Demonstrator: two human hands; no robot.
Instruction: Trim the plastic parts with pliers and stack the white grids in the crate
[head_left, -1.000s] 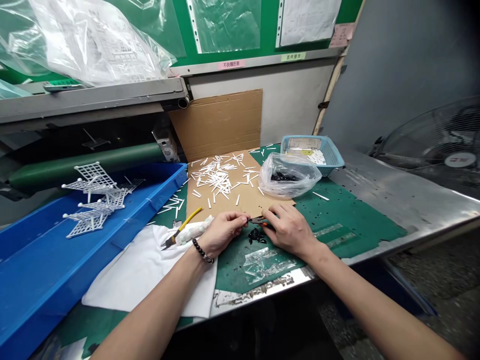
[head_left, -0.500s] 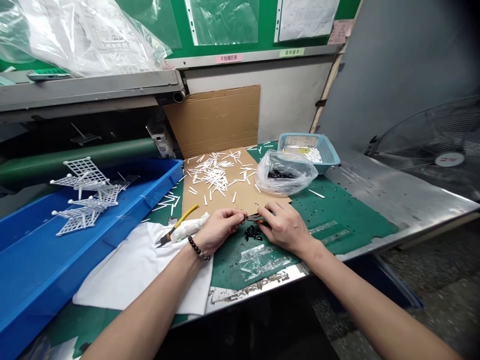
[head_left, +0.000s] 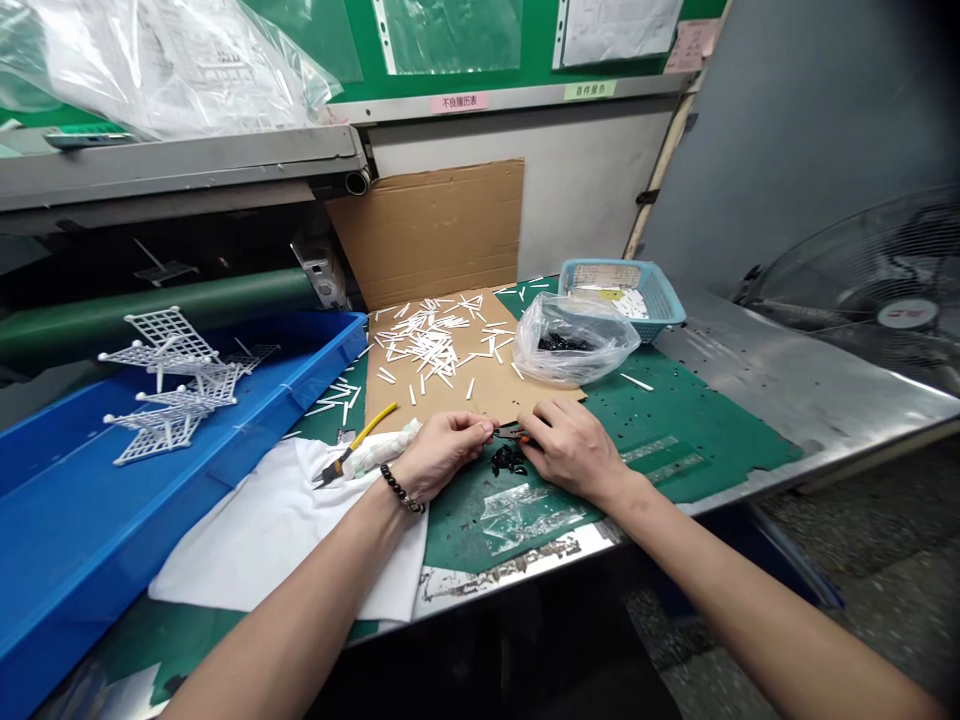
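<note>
My right hand [head_left: 570, 452] grips small orange-handled cutters [head_left: 511, 434], their dark tips pointing left. My left hand [head_left: 441, 455] pinches its fingertips together right beside those tips; anything held there is too small to tell. A small heap of black parts [head_left: 508, 460] lies on the green cutting mat [head_left: 675, 440] just below the hands. Behind them, a cardboard sheet [head_left: 480, 390] carries many loose white plastic sticks [head_left: 427, 345]. Yellow-handled pliers [head_left: 352, 450] rest left of my left hand.
A clear bag of black parts [head_left: 570, 340] and a blue basket [head_left: 622, 290] stand at the back. White cloth [head_left: 262, 530] lies to the left, beside a blue tray [head_left: 187, 480] holding white grid racks [head_left: 165, 380]. A steel table edge [head_left: 787, 390] and a fan [head_left: 885, 290] are on the right.
The whole view has drifted slightly upward as my head moved. My hands stay together at the cutter tips, with no clear change in grip.
</note>
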